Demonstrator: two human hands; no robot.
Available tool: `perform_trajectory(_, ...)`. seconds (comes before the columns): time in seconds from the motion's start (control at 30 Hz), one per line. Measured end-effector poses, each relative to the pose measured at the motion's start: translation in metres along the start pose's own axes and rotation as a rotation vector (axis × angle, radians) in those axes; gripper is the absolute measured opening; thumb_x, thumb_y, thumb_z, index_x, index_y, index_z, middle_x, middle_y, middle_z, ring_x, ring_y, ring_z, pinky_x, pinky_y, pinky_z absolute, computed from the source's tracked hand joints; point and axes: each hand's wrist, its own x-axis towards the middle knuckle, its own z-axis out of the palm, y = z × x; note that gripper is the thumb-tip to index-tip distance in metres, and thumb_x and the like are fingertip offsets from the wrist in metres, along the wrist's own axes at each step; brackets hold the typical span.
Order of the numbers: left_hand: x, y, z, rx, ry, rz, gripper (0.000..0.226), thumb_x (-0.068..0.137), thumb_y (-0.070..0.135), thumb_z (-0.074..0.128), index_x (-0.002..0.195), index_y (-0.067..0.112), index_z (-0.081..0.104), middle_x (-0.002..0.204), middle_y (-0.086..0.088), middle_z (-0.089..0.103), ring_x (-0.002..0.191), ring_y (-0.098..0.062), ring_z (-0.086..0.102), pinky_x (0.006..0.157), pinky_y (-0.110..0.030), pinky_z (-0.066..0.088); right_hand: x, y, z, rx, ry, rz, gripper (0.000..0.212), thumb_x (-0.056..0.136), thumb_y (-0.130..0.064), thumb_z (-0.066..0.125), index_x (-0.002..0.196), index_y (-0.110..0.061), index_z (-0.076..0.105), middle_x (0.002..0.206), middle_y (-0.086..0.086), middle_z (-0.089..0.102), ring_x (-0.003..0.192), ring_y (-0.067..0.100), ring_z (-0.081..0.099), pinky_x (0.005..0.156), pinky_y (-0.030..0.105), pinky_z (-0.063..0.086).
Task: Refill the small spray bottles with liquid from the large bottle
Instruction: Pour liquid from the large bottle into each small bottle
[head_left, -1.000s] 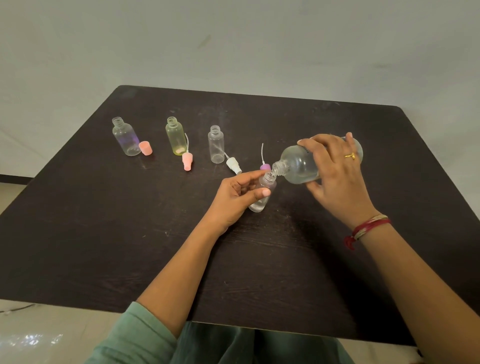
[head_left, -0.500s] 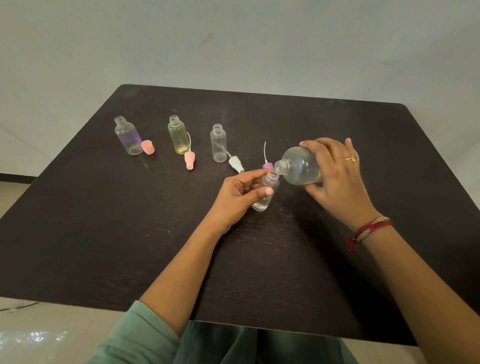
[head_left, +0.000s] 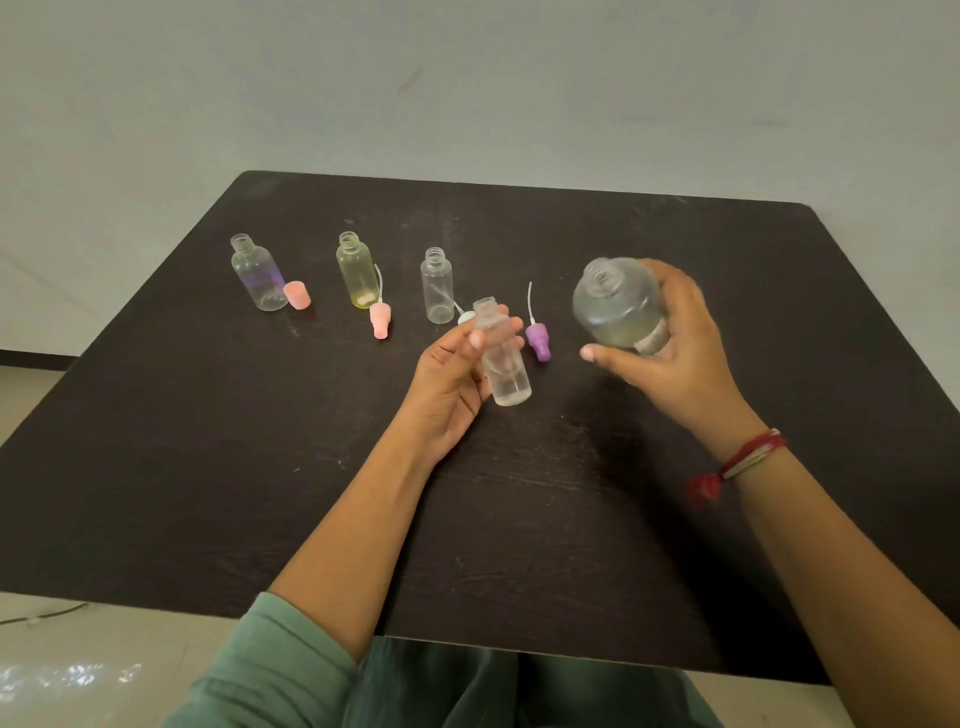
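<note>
My left hand (head_left: 453, 370) holds a small clear spray bottle (head_left: 503, 364) upright, uncapped, with a little liquid at its bottom. My right hand (head_left: 675, 353) grips the large clear bottle (head_left: 618, 304), raised off the table with its open mouth facing up and towards me, apart from the small bottle. Three more uncapped small bottles stand in a row at the back: a purple-tinted one (head_left: 258, 274), a yellow-green one (head_left: 357, 271) and a clear one (head_left: 438, 287).
On the dark table (head_left: 208, 467) lie spray tops: a pink cap (head_left: 296, 295), a pink sprayer (head_left: 380, 318), a white sprayer (head_left: 465, 316) partly behind the held bottle, and a purple sprayer (head_left: 538, 340). The table's front edge is near my lap.
The large bottle was tipped with its mouth at the small bottle's neck; now my right hand has lifted it away to the right and turned it upright. The small bottle stands straighter.
</note>
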Motion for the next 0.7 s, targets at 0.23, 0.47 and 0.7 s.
perform_trajectory(0.23,-0.0002,0.0048,-0.0042,-0.191,0.054,-0.037,0.066,0.044,0.050,0.093,0.099,0.018,0.077,0.106,-0.002,0.073,0.092,-0.010,0.070,0.076,-0.023,0.056,0.0013,0.0022,-0.0072,0.408,0.112,0.225,0.087,0.059,-0.042,0.083,0.134,-0.019,0.045,0.125,-0.002,0.057,0.115,0.014,0.057,0.098,0.034,0.050)
perform_trajectory(0.47,0.0000,0.0051,-0.0043,-0.194,0.050,-0.049,0.065,0.044,0.050,0.093,0.098,0.019,0.078,0.106,-0.002,0.073,0.092,-0.010,0.070,0.077,-0.023,0.056,0.0002,0.0033,-0.0071,0.481,0.115,0.245,0.083,0.060,-0.038,0.083,0.132,-0.021,0.046,0.127,0.004,0.057,0.115,0.016,0.058,0.096,0.034,0.051)
perform_trajectory(0.7,-0.0013,0.0064,-0.0027,-0.147,0.054,-0.045,0.063,0.046,0.050,0.092,0.099,0.018,0.078,0.106,-0.003,0.073,0.092,-0.010,0.070,0.075,-0.023,0.056,0.0032,0.0020,-0.0038,0.439,0.089,0.215,0.085,0.061,-0.040,0.082,0.134,-0.018,0.044,0.127,0.002,0.056,0.115,0.016,0.057,0.098,0.036,0.050)
